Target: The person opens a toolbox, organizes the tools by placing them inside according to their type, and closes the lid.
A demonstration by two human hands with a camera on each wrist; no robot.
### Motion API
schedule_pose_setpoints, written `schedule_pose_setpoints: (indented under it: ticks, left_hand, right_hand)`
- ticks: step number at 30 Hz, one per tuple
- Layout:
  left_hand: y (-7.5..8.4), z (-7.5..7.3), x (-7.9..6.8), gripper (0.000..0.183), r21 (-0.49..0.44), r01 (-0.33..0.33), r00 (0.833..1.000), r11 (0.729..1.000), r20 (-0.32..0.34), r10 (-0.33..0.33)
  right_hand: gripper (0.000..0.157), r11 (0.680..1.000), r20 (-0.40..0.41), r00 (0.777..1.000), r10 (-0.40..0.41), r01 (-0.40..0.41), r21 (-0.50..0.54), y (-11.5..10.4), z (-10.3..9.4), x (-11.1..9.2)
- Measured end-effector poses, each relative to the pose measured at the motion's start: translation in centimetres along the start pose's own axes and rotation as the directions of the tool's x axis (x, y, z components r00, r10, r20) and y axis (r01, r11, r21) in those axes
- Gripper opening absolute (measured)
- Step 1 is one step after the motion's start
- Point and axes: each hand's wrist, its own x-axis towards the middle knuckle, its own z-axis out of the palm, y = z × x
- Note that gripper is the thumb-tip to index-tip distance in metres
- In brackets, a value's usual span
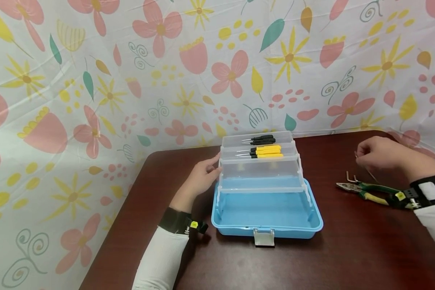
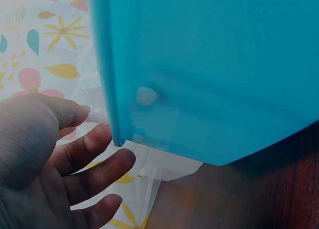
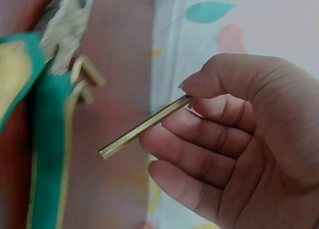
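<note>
An open blue toolbox (image 1: 267, 231) stands on the table, its clear stepped trays (image 1: 259, 169) raised at the back. Several black-handled screwdrivers (image 1: 262, 139) and yellow-handled screwdrivers (image 1: 266, 151) lie in the upper trays. At the left side of those trays, my left hand (image 1: 200, 177) touches the edge with relaxed fingers; its thumb and forefinger are at the clear plastic in the left wrist view. Between thumb and fingers, my right hand (image 1: 382, 155) pinches a brassy hex key (image 3: 144, 128) above the table's right side. Below that hand lie green-and-yellow pliers (image 1: 371, 187), with more hex keys (image 3: 87, 74) beside them.
The dark red-brown table (image 1: 333, 262) carries everything. A flowered cloth (image 1: 188, 80) hangs behind it and along the left. The toolbox's latch (image 1: 264, 238) hangs at the front, facing me.
</note>
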Motion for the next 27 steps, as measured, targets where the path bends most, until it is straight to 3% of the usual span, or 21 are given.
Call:
schedule_pose_setpoints:
  ticks: [6, 11, 18, 23, 27]
  left_hand:
    - [0.0, 0.0, 0.0, 0.057, -0.003, 0.002, 1.000, 1.000, 0.008, -0.002]
    - [0.0, 0.0, 0.0, 0.057, -0.006, -0.004, 1.000, 1.000, 0.002, 0.004]
    - [-0.1, 0.0, 0.1, 0.057, -0.006, -0.005, 1.000, 1.000, -0.002, 0.005]
    - [-0.2, 0.1, 0.1, 0.056, -0.015, -0.005, 1.000, 1.000, -0.005, 0.005]
    - [-0.2, 0.1, 0.1, 0.056, -0.022, -0.007, 1.000, 1.000, -0.005, 0.007]
  right_hand:
    - [0.013, 0.998, -0.077, 0.995, -0.058, 0.056, -0.038, -3.1, -1.5, 0.1]
    - [0.011, 0.985, -0.125, 0.980, -0.152, 0.140, -0.099, -7.3, -3.0, -0.3]
    - [0.019, 0.937, -0.147, 0.932, -0.332, 0.309, -0.162, -14.0, -4.4, -0.8]
    - [0.025, 0.899, -0.092, 0.912, -0.399, 0.369, -0.238, -18.8, -4.9, -0.6]
    - [0.015, 0.871, -0.010, 0.902, -0.431, 0.413, -0.265, -22.4, -4.6, -0.2]
